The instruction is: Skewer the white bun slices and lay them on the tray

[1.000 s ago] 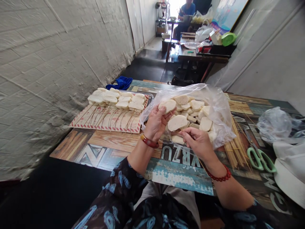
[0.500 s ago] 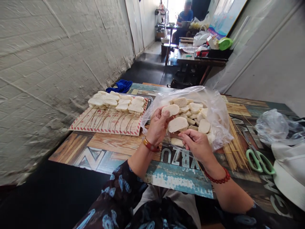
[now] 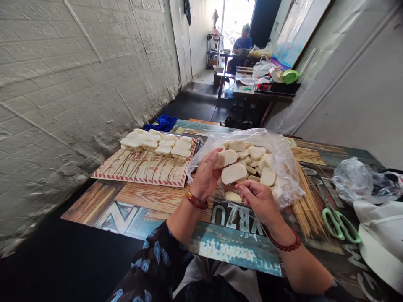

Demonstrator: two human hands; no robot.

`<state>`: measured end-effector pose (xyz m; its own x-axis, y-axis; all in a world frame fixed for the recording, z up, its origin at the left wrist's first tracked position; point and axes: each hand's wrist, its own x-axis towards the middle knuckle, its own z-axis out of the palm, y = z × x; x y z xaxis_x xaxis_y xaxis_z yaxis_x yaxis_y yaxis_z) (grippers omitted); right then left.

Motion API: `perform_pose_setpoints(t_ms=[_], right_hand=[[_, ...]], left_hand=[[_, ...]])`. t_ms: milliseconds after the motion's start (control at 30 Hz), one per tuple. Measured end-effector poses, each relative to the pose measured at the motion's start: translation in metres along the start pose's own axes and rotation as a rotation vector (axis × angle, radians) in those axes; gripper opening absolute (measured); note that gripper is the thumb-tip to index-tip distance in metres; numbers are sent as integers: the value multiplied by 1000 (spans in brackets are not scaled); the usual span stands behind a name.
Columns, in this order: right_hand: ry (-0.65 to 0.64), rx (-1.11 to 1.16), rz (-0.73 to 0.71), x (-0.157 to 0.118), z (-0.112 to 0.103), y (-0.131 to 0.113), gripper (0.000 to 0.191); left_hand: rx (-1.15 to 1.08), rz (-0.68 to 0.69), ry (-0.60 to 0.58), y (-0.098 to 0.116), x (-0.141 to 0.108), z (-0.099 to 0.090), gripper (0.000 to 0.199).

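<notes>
My right hand (image 3: 256, 197) pinches a thin wooden skewer below two pale, oval slices of food; the slices look like fish cake or rice cake, but I cannot tell which. The lower slice (image 3: 234, 173) and the upper slice (image 3: 227, 158) sit one above the other at the skewer's tip. My left hand (image 3: 206, 174) is held upright with straight fingers beside the upper slice, close against its left edge. Behind both hands lies an open clear plastic bag (image 3: 286, 167) full of loose slices (image 3: 268, 177).
Finished skewers (image 3: 157, 144) with pale slices lie on a paper sheet (image 3: 103, 170) and tray to the left. Bare skewers (image 3: 307, 209), green-handled scissors (image 3: 341, 224), a crumpled plastic bag (image 3: 355, 178) and a white cap (image 3: 382, 235) are at right. A person (image 3: 242, 44) sits far back.
My left thumb and fingers have come off the upper slice and straightened beside it. My right hand keeps its pinch on the skewer. The view has tilted up slightly.
</notes>
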<state>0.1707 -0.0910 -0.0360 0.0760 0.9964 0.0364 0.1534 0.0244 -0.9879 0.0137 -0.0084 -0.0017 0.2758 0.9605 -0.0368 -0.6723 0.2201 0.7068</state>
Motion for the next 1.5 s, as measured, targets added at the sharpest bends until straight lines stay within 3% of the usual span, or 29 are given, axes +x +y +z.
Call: perform_pose_setpoints(t_ms=[100, 267, 867, 1500], right_hand=[[-10, -14, -14, 1, -1, 6, 34], [10, -10, -38, 1, -2, 9, 31], [66, -63, -217, 3, -4, 14, 20], [63, -67, -210, -2, -6, 16, 26]], left_hand=[[7, -6, 29, 6, 1, -3, 56], [56, -29, -47, 7, -2, -1, 49], [299, 151, -150, 0, -14, 4, 48], [170, 65, -197, 3, -20, 8, 49]])
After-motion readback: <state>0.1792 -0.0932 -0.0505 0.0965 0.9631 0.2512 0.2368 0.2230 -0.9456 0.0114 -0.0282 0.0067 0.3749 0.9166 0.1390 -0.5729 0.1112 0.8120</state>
